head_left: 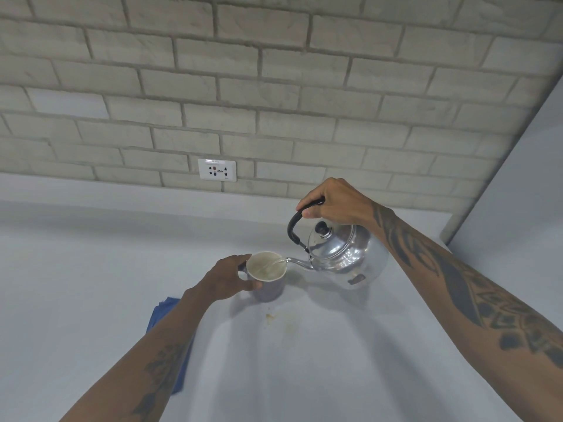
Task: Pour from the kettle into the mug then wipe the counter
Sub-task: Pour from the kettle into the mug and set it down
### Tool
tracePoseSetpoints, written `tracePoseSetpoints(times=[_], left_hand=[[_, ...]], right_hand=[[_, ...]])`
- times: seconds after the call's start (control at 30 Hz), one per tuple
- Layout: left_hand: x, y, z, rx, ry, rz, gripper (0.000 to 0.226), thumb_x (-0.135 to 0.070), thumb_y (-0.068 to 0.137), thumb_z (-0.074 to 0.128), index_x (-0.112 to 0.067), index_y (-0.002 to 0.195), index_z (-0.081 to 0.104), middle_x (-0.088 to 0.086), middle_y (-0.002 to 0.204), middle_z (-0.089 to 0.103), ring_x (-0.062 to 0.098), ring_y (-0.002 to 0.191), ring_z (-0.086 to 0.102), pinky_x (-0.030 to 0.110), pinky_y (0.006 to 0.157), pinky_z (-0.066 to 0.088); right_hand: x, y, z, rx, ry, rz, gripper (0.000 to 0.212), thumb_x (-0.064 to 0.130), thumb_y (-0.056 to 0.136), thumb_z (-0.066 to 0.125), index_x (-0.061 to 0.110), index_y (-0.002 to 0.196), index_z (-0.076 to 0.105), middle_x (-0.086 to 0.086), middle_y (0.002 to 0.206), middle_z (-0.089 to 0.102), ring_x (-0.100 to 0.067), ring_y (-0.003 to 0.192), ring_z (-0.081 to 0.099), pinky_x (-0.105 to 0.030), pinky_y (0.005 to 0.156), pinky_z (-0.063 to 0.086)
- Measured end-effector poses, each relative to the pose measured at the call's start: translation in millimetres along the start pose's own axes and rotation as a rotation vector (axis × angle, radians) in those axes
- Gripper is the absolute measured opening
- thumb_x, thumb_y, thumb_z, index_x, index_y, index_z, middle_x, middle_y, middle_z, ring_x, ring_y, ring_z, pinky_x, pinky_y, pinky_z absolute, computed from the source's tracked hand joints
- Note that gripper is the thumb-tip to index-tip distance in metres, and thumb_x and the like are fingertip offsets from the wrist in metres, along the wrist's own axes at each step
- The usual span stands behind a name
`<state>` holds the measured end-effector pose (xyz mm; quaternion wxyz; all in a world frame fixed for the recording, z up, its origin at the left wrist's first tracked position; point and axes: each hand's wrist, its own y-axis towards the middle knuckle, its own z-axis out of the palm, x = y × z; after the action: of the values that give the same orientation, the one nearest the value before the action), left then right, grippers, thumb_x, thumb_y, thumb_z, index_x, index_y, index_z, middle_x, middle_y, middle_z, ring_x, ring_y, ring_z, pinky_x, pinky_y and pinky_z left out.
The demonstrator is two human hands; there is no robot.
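Observation:
A shiny metal kettle (pixel 344 254) with a black handle is tilted to the left above the white counter (pixel 304 360). My right hand (pixel 332 202) grips its handle from above. A thin stream of water runs from the spout into a mug (pixel 269 287) that stands on the counter, purple outside and pale inside. My left hand (pixel 228 278) holds the mug by its left side. A blue cloth (pixel 170 324) lies on the counter, mostly hidden under my left forearm.
A small brownish stain (pixel 270 318) marks the counter just in front of the mug. A white wall socket (pixel 217 169) sits low on the brick wall behind. A white panel (pixel 518 208) closes off the right side.

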<state>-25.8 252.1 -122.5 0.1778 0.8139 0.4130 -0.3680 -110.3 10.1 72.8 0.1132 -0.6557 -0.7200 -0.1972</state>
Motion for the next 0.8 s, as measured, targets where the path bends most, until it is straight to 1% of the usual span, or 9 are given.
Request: tracePoseSetpoints(times=[0.2,0.3,0.43,0.53,0.67,0.8], left_hand=[[1.3,0.0,-0.4,0.007,-0.003,0.003,0.056,-0.037,0.066,0.082,-0.041,0.117,0.06,-0.014,0.107,0.066,0.0,0.102,0.06,0.025,0.087,0.047],[-0.2,-0.6,-1.0,0.007,-0.005,0.012,0.05,-0.034,0.068,0.082,-0.047,0.11,0.059,-0.019,0.101,0.065,-0.007,0.098,0.059,0.021,0.084,0.045],[0.8,0.0,-0.9,0.005,0.001,0.022,0.049,-0.034,0.067,0.083,-0.051,0.105,0.057,-0.014,0.103,0.067,-0.005,0.099,0.059,0.024,0.088,0.047],[2.0,0.7,-0.9,0.009,0.008,0.028,0.048,-0.034,0.068,0.082,-0.048,0.107,0.059,-0.01,0.104,0.068,-0.004,0.099,0.059,0.025,0.088,0.047],[3.2,1.4,-0.5,0.006,0.017,0.034,0.05,-0.037,0.067,0.082,-0.045,0.112,0.06,-0.012,0.106,0.067,0.0,0.1,0.06,0.025,0.088,0.047],[5.3,2.2,0.5,0.006,0.013,0.026,0.054,-0.04,0.066,0.081,-0.041,0.116,0.061,-0.014,0.108,0.066,-0.001,0.102,0.06,0.026,0.09,0.047]], right_hand=[[3.4,2.3,-2.9,0.009,-0.034,0.004,0.016,0.025,0.082,0.073,0.028,0.096,0.079,0.008,0.093,0.077,-0.008,0.094,0.067,-0.037,0.092,0.054],[4.1,2.9,-3.9,0.015,-0.039,0.012,0.016,0.026,0.081,0.073,0.028,0.096,0.079,0.007,0.092,0.077,-0.01,0.094,0.067,-0.039,0.091,0.054],[5.7,3.2,-5.6,0.014,-0.047,0.012,0.016,0.026,0.081,0.073,0.028,0.096,0.079,0.006,0.091,0.077,-0.011,0.093,0.067,-0.038,0.091,0.053],[6.5,4.4,-6.5,0.017,-0.055,0.006,0.016,0.026,0.081,0.073,0.027,0.096,0.079,0.007,0.093,0.077,-0.01,0.094,0.067,-0.038,0.092,0.053],[8.4,5.3,-8.6,0.026,-0.064,0.002,0.017,0.026,0.082,0.073,0.027,0.097,0.079,0.006,0.094,0.077,-0.011,0.096,0.067,-0.038,0.092,0.053],[10.5,6.9,-8.7,0.029,-0.073,0.002,0.017,0.027,0.081,0.073,0.028,0.097,0.079,0.006,0.094,0.078,-0.011,0.096,0.067,-0.039,0.092,0.053]])
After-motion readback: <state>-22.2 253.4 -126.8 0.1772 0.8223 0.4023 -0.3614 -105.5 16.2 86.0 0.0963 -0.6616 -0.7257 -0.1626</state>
